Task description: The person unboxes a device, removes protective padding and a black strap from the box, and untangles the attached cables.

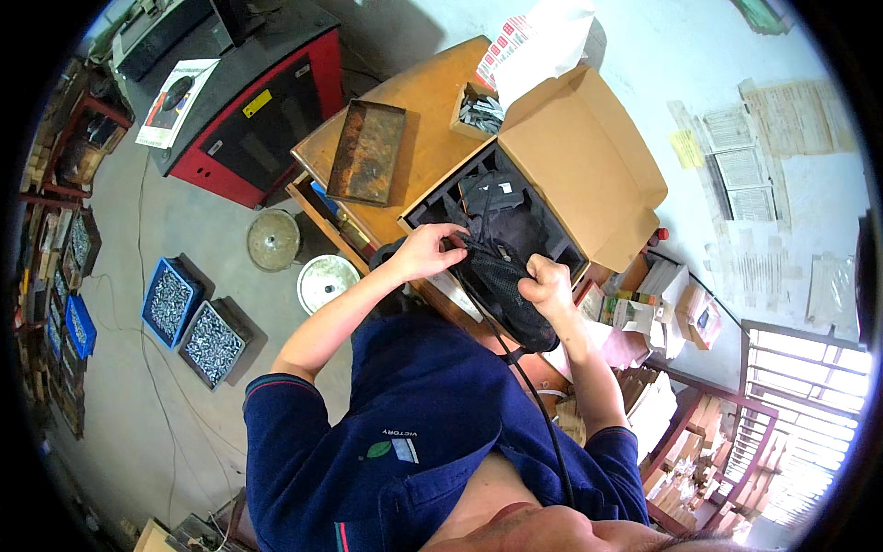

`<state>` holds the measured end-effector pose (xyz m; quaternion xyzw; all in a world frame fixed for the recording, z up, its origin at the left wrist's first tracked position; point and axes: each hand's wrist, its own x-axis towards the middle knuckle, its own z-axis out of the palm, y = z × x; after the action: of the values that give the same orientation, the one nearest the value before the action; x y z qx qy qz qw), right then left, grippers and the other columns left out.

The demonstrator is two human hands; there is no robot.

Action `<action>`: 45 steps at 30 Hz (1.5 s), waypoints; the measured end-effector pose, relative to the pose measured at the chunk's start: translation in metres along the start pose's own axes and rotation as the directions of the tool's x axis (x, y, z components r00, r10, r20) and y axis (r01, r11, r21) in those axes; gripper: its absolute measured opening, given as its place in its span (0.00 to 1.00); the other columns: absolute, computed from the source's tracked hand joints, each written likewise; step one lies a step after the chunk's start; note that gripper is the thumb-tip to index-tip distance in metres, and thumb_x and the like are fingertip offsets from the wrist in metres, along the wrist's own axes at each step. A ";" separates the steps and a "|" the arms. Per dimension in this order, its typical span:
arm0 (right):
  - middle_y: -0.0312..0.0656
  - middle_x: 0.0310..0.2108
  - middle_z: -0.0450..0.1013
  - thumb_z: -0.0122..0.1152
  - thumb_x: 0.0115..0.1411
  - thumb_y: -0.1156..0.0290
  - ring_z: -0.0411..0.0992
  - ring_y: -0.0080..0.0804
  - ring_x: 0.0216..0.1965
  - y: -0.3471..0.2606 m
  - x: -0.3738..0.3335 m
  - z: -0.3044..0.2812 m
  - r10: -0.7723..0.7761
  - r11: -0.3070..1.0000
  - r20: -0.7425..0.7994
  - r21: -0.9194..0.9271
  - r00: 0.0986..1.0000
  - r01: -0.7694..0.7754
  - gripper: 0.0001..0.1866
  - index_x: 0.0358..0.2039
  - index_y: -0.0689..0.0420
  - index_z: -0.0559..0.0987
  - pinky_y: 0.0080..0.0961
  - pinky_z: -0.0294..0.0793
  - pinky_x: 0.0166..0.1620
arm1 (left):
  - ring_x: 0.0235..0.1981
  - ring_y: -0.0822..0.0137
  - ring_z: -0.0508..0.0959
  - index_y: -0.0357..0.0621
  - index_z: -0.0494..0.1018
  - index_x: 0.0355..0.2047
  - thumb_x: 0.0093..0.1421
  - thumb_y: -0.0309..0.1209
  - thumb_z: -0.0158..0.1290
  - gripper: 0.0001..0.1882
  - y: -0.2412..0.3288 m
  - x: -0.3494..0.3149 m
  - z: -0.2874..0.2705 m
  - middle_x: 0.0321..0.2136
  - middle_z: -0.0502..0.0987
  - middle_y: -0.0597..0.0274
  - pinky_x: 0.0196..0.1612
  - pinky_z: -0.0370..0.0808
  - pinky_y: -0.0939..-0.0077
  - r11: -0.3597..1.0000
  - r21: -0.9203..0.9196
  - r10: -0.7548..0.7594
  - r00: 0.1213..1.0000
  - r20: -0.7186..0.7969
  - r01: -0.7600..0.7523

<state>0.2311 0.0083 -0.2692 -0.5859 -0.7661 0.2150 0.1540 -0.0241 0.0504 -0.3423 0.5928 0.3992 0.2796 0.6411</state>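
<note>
Centre of frame: black mesh bag (504,276) held over the lower edge of an open cardboard box (589,156), which sits on the wooden counter (425,101). The box has a black inner liner; its tan lid flap is folded back toward the upper right.

Left hand (425,250): fingers pinched on the bag's upper left edge, near a thin strap. Right hand (549,288): closed around the bag's right side, knuckles up. A black cable (538,405) runs from the bag down toward the lower edge of the frame.

On the counter, left of the box: a rusty rectangular metal tray (366,152). Above the box: a small open carton of metal parts (478,110), and a white package with red printing (533,41).

Upper left: red and black cabinet (253,120) with a small yellow label on its front and a white printed sheet (179,87) on top.

Left of centre, on the floor: two blue crates (189,322) of small metal pieces; two round metal lids (299,262) nearer the counter.

Right: pale paper notices (763,156) stuck on the wall, one small yellow.
</note>
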 end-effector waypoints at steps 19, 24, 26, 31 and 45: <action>0.51 0.17 0.65 0.55 0.38 0.70 0.66 0.53 0.22 -0.010 0.000 0.005 -0.054 0.998 0.008 -0.015 0.999 0.054 0.11 0.18 0.61 0.64 0.42 0.65 0.26 | 0.23 0.59 0.78 0.38 0.79 0.24 0.48 0.35 0.62 0.12 0.008 0.007 0.005 0.20 0.78 0.51 0.31 0.73 0.70 0.982 0.181 0.071 0.988 -0.137 -0.046; 0.51 0.16 0.61 0.54 0.37 0.72 0.62 0.51 0.19 -0.011 0.003 0.010 -0.055 0.999 -0.018 0.000 0.998 0.055 0.11 0.17 0.62 0.62 0.40 0.61 0.23 | 0.23 0.59 0.78 0.38 0.79 0.23 0.48 0.34 0.62 0.11 0.001 0.007 0.007 0.19 0.77 0.50 0.31 0.73 0.69 0.981 0.189 0.063 0.985 -0.161 -0.032; 0.51 0.16 0.61 0.54 0.37 0.72 0.62 0.51 0.19 -0.010 0.004 0.012 -0.044 0.999 -0.012 0.007 0.999 0.044 0.11 0.17 0.62 0.62 0.40 0.61 0.23 | 0.23 0.60 0.78 0.38 0.78 0.23 0.48 0.34 0.61 0.11 0.000 0.007 0.006 0.19 0.77 0.51 0.30 0.74 0.69 0.975 0.216 0.082 0.985 -0.149 -0.049; 0.51 0.18 0.66 0.55 0.38 0.69 0.68 0.54 0.22 -0.014 0.007 0.004 0.018 0.998 0.064 -0.062 0.998 -0.014 0.11 0.18 0.61 0.65 0.43 0.67 0.26 | 0.26 0.70 0.76 0.37 0.76 0.27 0.51 0.28 0.60 0.07 0.015 0.005 -0.021 0.22 0.77 0.60 0.32 0.73 0.75 0.983 0.171 0.085 0.988 -0.127 -0.062; 0.52 0.19 0.68 0.55 0.38 0.69 0.70 0.53 0.24 -0.010 0.008 0.007 -0.052 0.994 0.045 -0.095 0.998 0.056 0.11 0.18 0.61 0.65 0.44 0.68 0.27 | 0.27 0.57 0.79 0.50 0.78 0.21 0.48 0.37 0.55 0.07 0.067 0.039 0.023 0.19 0.77 0.60 0.34 0.74 0.61 0.374 0.815 0.224 0.896 0.383 -0.442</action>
<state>0.2174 0.0130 -0.2706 -0.5668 -0.7943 0.1860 0.1151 0.0235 0.0804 -0.2837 0.9319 0.2869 0.0895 0.2032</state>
